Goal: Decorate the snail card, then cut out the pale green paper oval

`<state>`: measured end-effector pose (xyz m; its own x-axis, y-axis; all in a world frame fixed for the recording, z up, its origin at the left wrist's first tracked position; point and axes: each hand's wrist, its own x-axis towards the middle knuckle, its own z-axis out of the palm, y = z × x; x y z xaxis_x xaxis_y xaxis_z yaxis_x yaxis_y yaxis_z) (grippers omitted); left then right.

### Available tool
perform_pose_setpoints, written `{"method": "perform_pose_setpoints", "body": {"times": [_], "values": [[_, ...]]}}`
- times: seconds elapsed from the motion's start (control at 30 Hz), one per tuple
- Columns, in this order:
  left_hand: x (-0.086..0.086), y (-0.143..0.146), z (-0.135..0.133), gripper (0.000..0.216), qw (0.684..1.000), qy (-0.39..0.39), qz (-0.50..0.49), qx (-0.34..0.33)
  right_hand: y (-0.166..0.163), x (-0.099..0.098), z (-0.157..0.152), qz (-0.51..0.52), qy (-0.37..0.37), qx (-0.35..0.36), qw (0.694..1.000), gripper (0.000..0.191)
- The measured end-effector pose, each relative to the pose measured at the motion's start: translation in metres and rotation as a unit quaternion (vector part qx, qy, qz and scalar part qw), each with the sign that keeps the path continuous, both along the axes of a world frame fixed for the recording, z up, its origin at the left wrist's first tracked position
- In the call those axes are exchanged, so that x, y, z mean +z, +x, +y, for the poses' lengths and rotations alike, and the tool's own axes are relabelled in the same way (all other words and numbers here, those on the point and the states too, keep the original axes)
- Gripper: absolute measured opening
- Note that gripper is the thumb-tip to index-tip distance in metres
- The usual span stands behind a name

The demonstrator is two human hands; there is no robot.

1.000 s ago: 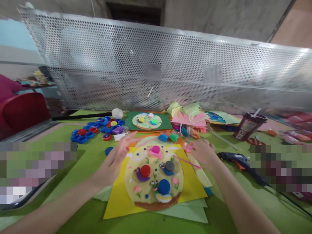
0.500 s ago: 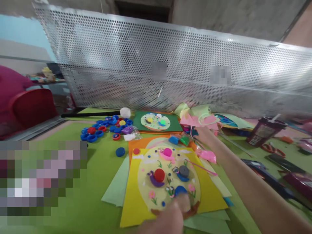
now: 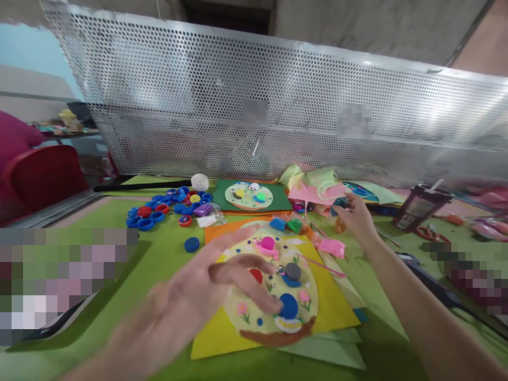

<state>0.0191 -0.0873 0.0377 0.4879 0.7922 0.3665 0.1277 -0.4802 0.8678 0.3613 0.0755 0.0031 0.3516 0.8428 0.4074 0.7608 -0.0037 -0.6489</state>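
A round pale craft disc with bottle-cap snails lies on a yellow sheet in front of me. My left hand hovers over the disc's left side, blurred, with fingers spread apart and nothing in them; it hides a red cap. A blue cap and a grey cap show on the disc. My right hand reaches to the far right by a pile of coloured paper scraps. Its fingers curl near small pieces there; what they hold, if anything, is hidden.
Blue and red bottle caps lie at the back left beside a white ball. A second disc rests on a green sheet. A dark cup with a straw, a glue gun and a perforated metal screen stand right and behind.
My left hand rose from the near edge and now spreads over the disc. My right hand moved further right toward the paper scraps. The view shifted slightly.
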Motion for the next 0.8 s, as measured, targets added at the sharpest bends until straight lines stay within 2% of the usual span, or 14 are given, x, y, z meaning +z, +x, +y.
{"method": "perform_pose_setpoints", "body": {"times": [0.03,0.07,0.17,0.27,0.37,0.47,0.57,0.67,0.8], "values": [[0.002,0.004,0.009,0.066,0.999,-0.003,-0.030,-0.027,0.000,0.001,-0.004,0.032,-0.002,0.000,1.000,0.048],[0.002,0.007,0.016,0.056,0.999,0.011,-0.030,-0.023,-0.001,0.002,-0.008,0.059,-0.005,0.004,0.998,0.042],[-0.010,0.013,0.029,0.031,0.998,0.025,0.051,0.018,-0.008,0.009,-0.019,0.108,-0.021,0.030,0.993,0.031],[-0.026,0.014,0.031,0.022,0.985,0.057,0.152,0.055,-0.015,0.016,-0.029,0.091,-0.049,0.061,0.993,0.035],[-0.035,0.015,0.031,0.022,0.969,0.076,0.218,0.088,-0.018,0.017,-0.039,0.012,-0.102,0.090,0.991,0.034],[-0.037,0.018,0.037,0.020,0.956,0.090,0.254,0.114,-0.019,0.012,-0.045,-0.089,-0.148,0.094,0.981,0.033],[-0.037,0.020,0.044,0.019,0.947,0.107,0.271,0.135,-0.025,0.010,-0.040,-0.191,-0.136,0.076,0.969,0.039],[-0.039,0.022,0.046,0.019,0.941,0.124,0.284,0.136,-0.037,0.014,-0.017,-0.283,-0.105,0.111,0.947,0.029],[-0.045,0.022,0.045,0.018,0.936,0.159,0.295,0.111,-0.059,0.019,0.031,-0.374,-0.118,0.168,0.904,0.027]]}}
